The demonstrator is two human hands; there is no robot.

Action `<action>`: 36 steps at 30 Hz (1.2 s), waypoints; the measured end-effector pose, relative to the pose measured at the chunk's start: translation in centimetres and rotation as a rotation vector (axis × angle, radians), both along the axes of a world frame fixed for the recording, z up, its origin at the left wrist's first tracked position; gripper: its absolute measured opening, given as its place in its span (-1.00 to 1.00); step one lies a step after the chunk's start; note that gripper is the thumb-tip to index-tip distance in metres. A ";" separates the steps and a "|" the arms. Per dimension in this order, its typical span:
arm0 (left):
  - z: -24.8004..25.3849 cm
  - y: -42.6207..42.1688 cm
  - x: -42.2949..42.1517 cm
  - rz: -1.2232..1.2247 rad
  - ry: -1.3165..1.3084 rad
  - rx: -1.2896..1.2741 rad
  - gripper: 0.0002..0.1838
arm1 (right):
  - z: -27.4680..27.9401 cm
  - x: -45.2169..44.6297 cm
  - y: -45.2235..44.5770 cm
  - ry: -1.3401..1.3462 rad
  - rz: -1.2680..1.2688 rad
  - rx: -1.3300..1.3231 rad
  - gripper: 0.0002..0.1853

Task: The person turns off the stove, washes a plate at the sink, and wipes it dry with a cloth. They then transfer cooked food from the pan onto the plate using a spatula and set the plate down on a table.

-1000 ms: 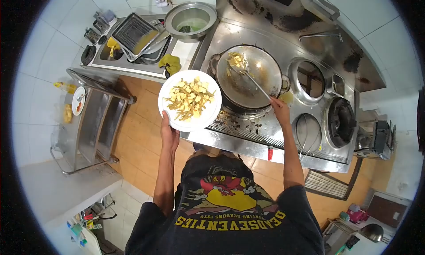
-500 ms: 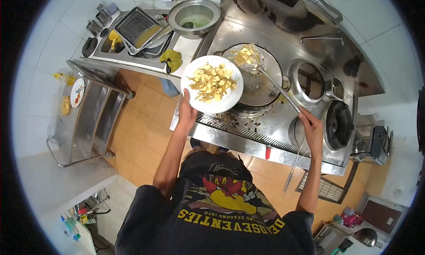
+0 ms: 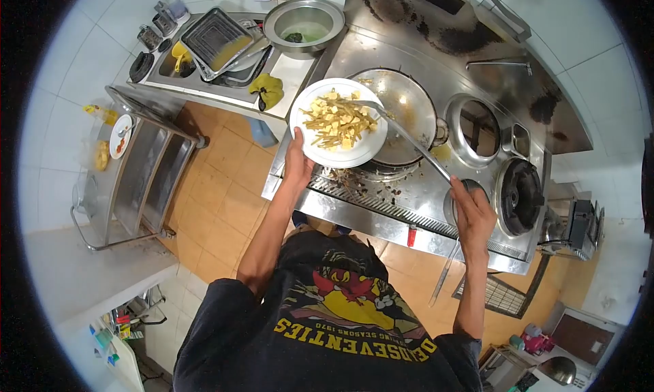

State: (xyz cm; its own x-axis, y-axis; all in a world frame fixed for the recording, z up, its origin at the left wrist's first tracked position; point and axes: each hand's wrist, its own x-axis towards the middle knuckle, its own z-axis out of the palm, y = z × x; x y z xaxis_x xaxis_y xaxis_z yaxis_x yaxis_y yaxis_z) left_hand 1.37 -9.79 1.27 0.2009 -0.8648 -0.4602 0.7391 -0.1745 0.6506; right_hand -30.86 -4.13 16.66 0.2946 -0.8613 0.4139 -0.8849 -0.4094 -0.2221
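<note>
A white plate (image 3: 315, 157) is held by its near edge in my left hand (image 3: 298, 162), beside and partly over the wok. Yellow cubes and long brownish-green bean pieces (image 3: 337, 123) are heaped on it. My right hand (image 3: 471, 211) is wrapped around the handle of a long metal ladle (image 3: 426, 151). The ladle's head is over the heap on the plate, partly hidden by food. Behind the plate, the wok (image 3: 409, 109) sits on the stove with a few bits of food and an oily sheen inside.
A large metal pot (image 3: 304, 25) of greenish liquid stands at the back left. Near it are a tilted black tray (image 3: 216, 39) and a yellow-green cloth (image 3: 266, 91). A burner ring (image 3: 519, 194) lies right of the wok, and a metal cart (image 3: 144, 177) stands at left.
The ladle has swung left from above the wok onto the plate, and its food now lies in the heap. The plate has shifted slightly right and up.
</note>
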 end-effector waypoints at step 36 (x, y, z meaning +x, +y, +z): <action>-0.7 6.8 5.4 0.124 -0.051 0.031 -0.38 | -17.5 0.3 -15.4 -0.473 -0.166 0.582 -0.68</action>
